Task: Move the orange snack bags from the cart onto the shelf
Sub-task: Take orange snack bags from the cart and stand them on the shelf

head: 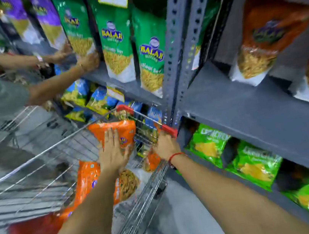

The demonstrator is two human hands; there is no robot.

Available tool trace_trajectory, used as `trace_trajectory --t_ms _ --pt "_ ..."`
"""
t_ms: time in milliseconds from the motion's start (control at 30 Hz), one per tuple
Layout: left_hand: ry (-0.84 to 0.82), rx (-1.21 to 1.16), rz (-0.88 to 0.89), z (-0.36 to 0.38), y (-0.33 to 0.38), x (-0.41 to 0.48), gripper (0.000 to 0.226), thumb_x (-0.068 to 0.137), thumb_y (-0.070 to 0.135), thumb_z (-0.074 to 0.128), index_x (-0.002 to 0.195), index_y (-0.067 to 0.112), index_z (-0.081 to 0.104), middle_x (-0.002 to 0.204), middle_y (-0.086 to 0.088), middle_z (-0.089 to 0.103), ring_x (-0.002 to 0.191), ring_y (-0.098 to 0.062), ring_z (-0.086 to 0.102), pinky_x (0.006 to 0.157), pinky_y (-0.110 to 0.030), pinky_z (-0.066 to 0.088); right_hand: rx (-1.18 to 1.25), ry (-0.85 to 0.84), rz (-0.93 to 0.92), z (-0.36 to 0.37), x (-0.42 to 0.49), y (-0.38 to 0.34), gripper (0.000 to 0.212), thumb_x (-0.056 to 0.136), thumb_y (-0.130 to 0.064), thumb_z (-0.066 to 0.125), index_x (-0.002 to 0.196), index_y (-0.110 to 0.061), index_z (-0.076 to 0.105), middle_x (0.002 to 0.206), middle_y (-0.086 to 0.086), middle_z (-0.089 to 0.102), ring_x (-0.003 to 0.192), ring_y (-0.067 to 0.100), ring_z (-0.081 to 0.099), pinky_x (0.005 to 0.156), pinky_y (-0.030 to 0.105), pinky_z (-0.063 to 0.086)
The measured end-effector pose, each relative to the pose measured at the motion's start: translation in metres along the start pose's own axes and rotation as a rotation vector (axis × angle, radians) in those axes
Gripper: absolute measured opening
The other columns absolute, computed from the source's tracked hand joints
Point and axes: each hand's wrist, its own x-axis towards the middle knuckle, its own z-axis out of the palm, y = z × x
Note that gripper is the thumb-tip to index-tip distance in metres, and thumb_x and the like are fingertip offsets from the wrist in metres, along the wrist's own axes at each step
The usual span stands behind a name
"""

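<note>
**Left hand on orange bag, cart tight to shelf**

Head view: wire cart [63, 182] sits just beside the grey shelf [253, 114], its red corner touching the upright. Left hand [113, 153] lies flat, fingers spread, on an orange bag [125, 129] leaning at the cart's far end. Right hand [165, 146] curls over the cart rim by the red corner; grip hidden from here, can't tell how tight. Red thread on that wrist. A second orange bag [90, 178] lies in the cart under the left forearm, a third shows partly near the right hand; blurred red bag nearest the camera. Two orange bags [269, 33] upright on the right shelf bay. Three green bags [116, 42] in the left bay, where another person's two hands [89, 61] are at one.
</note>
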Motion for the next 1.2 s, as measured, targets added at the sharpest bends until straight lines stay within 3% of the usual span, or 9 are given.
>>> trace_trajectory --t_ms 100,200,333,433,567,767,867,1033,1200 --pt "-0.296 0.095 -0.022 0.043 -0.017 -0.016 0.071 0.094 0.049 0.021 0.148 0.009 0.001 0.159 -0.015 -0.005 0.147 -0.028 -0.002 0.118 -0.044 0.011 0.116 -0.039 0.095 0.016 0.012 -0.003 0.043 0.088 -0.014 0.055 0.126 0.004 0.044 0.106 0.029 0.064 0.099 0.042 0.061 0.082 0.047 0.051" --pt "-0.542 0.126 0.031 0.079 -0.025 -0.032 0.062 0.099 0.039 0.023 0.148 0.011 -0.001 0.160 -0.013 -0.002 0.147 -0.026 0.000 0.119 -0.043 0.008 0.211 -0.039 0.215 0.026 0.025 -0.003 0.013 0.090 -0.004 0.049 0.089 0.005 0.059 0.085 0.032 0.061 0.089 0.038 0.061 0.067 0.029 0.054" --pt "-0.647 0.000 0.001 0.093 -0.027 -0.033 0.059 0.100 0.037 0.025 0.148 0.011 0.003 0.159 -0.014 0.005 0.147 -0.026 0.007 0.119 -0.040 0.009 0.171 0.007 0.226 0.024 0.048 -0.004 0.022 0.084 -0.001 0.051 0.102 -0.001 0.063 0.102 0.026 0.065 0.100 0.039 0.063 0.078 0.042 0.051" --pt "-0.589 -0.366 -0.124 0.089 -0.025 -0.026 0.069 0.095 0.028 0.048 0.148 0.009 0.007 0.157 -0.018 0.015 0.142 -0.033 0.024 0.116 -0.043 0.022 0.162 -0.036 0.142 0.015 0.058 -0.007 0.009 0.073 0.000 0.059 0.080 0.001 0.066 0.083 0.023 0.063 0.089 0.032 0.065 0.068 0.036 0.047" --pt "-0.508 -0.521 -0.177 0.072 -0.032 -0.004 0.098 0.077 0.021 0.073 0.148 0.010 0.006 0.154 -0.021 0.023 0.123 -0.036 0.049 0.103 -0.043 0.036 0.082 -0.075 -0.135 -0.014 0.056 -0.017 0.019 0.070 -0.002 0.066 0.088 -0.004 0.071 0.054 0.000 0.051 0.066 0.021 0.049 0.060 0.025 0.031" --pt "-0.417 -0.784 -0.180 0.039 -0.035 0.025 0.130 0.051 0.030 0.089 0.148 0.016 0.004 0.156 -0.011 0.022 0.137 -0.021 0.029 0.111 -0.037 0.026 0.117 -0.120 -0.487 -0.105 0.044 -0.028 0.017 0.075 -0.009 0.073 0.091 -0.012 0.074 0.086 0.006 0.075 0.084 0.013 0.067 0.078 0.028 0.049" --pt "-0.347 -0.827 -0.122 0.017 -0.014 0.039 0.109 0.044 0.037 0.090 0.134 0.011 0.034 0.134 -0.008 0.053 0.123 -0.025 0.050 0.107 -0.040 0.038 0.140 -0.059 -0.602 -0.150 0.033 -0.035 0.016 0.074 -0.007 0.074 0.090 -0.009 0.075 0.077 0.000 0.072 0.069 -0.003 0.061 0.070 0.012 0.046" --pt "-0.261 -0.791 0.054 -0.022 0.041 0.055 0.066 0.048 0.028 0.091 0.106 0.019 0.059 0.098 0.005 0.071 0.091 -0.008 0.068 0.074 -0.015 0.053 0.090 0.129 -0.681 -0.210 0.010 -0.033 0.017 0.074 -0.011 0.074 0.090 -0.016 0.074 0.086 0.004 0.076 0.083 0.013 0.068 0.079 0.041 0.054" --pt "-0.149 -0.895 0.147 -0.062 0.102 0.055 0.049 0.052 0.018 0.089 0.093 0.023 0.062 0.075 0.019 0.073 0.071 0.010 0.066 0.056 -0.001 0.045 0.205 0.414 -0.702 -0.258 -0.017 -0.007 0.016 0.070 -0.012 0.075 0.086 -0.013 0.073 0.085 0.005 0.076 0.079 0.007 0.064 0.081 0.037 0.053"
